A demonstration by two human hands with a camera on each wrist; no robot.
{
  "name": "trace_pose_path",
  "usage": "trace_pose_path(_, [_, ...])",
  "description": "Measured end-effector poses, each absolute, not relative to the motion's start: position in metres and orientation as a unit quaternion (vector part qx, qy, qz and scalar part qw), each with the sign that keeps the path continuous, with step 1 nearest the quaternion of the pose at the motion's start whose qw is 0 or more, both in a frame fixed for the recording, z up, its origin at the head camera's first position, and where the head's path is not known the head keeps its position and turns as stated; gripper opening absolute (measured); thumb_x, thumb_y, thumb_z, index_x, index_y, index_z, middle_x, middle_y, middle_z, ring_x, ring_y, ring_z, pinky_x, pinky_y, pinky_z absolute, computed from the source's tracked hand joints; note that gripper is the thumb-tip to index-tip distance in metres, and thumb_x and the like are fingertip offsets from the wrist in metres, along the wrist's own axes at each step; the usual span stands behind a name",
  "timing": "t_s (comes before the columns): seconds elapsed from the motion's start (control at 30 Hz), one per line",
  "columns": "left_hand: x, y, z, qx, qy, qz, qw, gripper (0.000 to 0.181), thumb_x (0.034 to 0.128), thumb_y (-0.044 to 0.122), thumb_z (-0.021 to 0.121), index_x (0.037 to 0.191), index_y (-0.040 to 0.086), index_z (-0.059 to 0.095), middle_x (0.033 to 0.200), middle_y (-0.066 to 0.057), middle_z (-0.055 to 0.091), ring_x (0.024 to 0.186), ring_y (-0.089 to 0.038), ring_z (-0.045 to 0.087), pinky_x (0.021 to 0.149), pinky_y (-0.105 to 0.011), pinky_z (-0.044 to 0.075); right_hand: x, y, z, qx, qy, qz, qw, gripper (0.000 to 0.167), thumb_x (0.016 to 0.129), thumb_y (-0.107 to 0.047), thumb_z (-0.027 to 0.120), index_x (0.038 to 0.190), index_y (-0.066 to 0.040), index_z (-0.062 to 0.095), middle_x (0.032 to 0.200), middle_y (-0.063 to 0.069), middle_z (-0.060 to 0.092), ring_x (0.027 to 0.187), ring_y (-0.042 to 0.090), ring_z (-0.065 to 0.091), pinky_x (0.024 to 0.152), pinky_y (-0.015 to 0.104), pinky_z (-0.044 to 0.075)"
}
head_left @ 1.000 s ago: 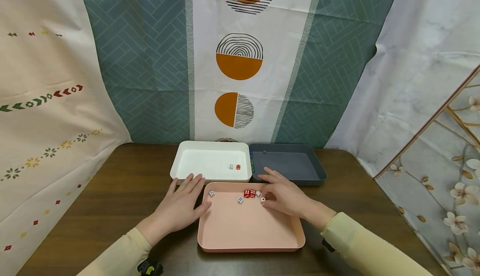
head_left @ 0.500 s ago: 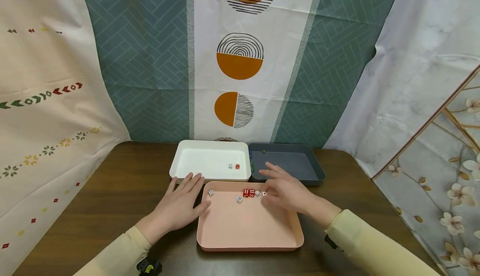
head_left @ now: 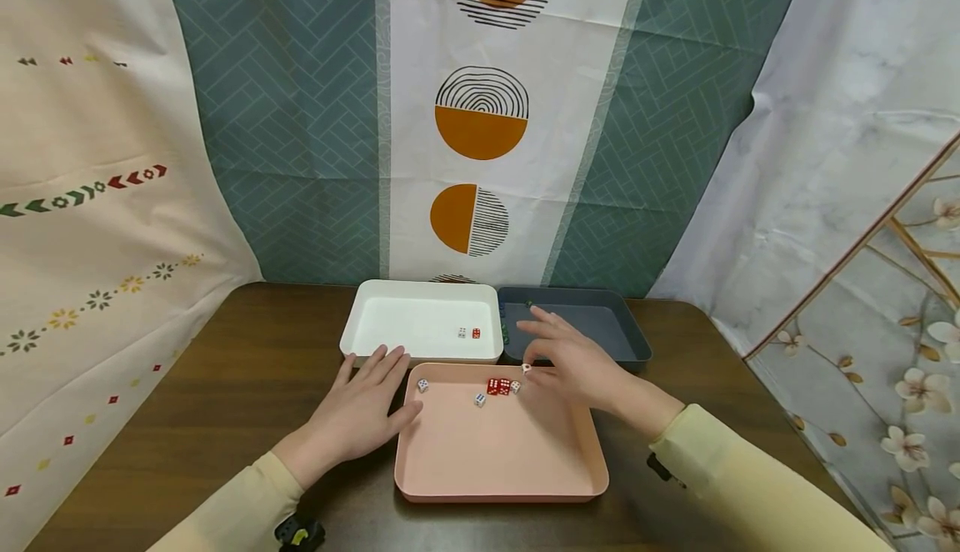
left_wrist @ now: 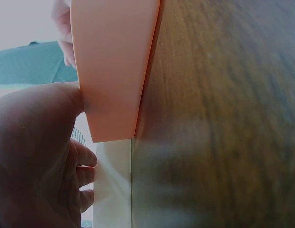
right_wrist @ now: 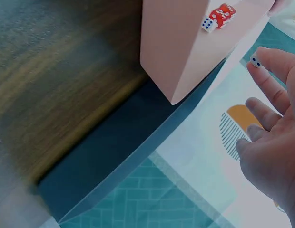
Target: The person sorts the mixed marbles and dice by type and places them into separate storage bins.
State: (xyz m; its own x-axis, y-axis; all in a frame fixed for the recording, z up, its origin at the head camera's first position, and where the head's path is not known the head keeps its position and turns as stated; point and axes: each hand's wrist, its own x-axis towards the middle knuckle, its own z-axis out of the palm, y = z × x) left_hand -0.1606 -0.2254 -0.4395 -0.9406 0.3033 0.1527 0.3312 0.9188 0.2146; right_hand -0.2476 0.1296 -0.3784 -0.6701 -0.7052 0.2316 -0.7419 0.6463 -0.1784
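Patterned cloths [head_left: 480,135] hang behind and on both sides of a brown wooden table [head_left: 262,368]. Three shallow trays stand on the table.

The pink tray [head_left: 502,460], nearest the person, contains two red dice [head_left: 492,387] side by side, a white die [head_left: 515,387] just right of them, a second white die [head_left: 480,400] slightly nearer, and a third white die [head_left: 423,385] at the far left corner. The dark tray [head_left: 600,323], behind and to the right, contains a green die [head_left: 529,303] by its far wall and several small dice [head_left: 506,334] along its left wall, their count unclear. The white tray [head_left: 397,318], behind and to the left, contains a pale die [head_left: 462,333] beside a single red die [head_left: 476,333], toward its right end.

Left hand [head_left: 356,414]: grasping nothing, fingers spread at the white tray's near rim, thumb at the pink tray's left rim. Right hand [head_left: 573,377]: fingertips pinching one die; it obstructs the head view of the pink tray's far right corner and part of the dark tray's near side. The pinched die [head_left: 527,368], white, is held clear of the pink tray's floor, near its far wall.
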Motion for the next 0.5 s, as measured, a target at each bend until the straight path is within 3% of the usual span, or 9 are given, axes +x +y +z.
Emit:
trace_pose_path(0.2, [-0.16,-0.225,-0.438,-0.161,-0.978,-0.123,0.054,0.078,0.1116,0.053,0.059,0.168,0.001,0.044,0.176,-0.018,0.038,0.164,-0.043,0.028,0.127,-0.076,0.015,-0.25,0.122,-0.373,0.396,-0.907,0.126,0.072,0.01,0.096,-0.018,0.089,0.099,-0.02,0.08,0.164,0.014,0.055,0.165,0.038,0.029,0.127,0.057,0.035])
trace_pose_path(0.5, [-0.161,-0.226,-0.437,-0.162,-0.977,-0.125,0.052,0.079,0.1121,0.053,0.058,0.168,0.0,0.043,0.176,-0.019,0.036,0.165,-0.043,0.027,0.128,-0.076,0.013,-0.26,0.109,-0.367,0.41,-0.898,0.131,0.091,0.009,0.097,-0.016,0.088,0.099,-0.015,0.079,0.163,0.015,0.056,0.165,0.038,0.029,0.132,0.055,0.025])
